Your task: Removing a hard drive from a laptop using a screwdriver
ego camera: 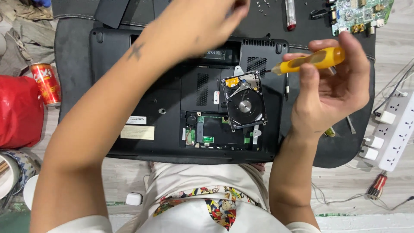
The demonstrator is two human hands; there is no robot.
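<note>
While the right hand (332,92) grips a yellow-handled screwdriver (312,60) between thumb and curled fingers, its thin tip points left toward an opened hard drive (244,101). That drive, platter exposed, lies tilted on the upturned black laptop (142,108), just left of and below the grip. Beyond the drive, the left hand (211,19) hovers blurred over the laptop's far edge; whether its fingers are apart or together cannot be told. Farther still, above the grip, loose screws (263,4), a red-tipped tool (290,15) and a green circuit board (360,13) rest on the dark mat (73,51).
</note>
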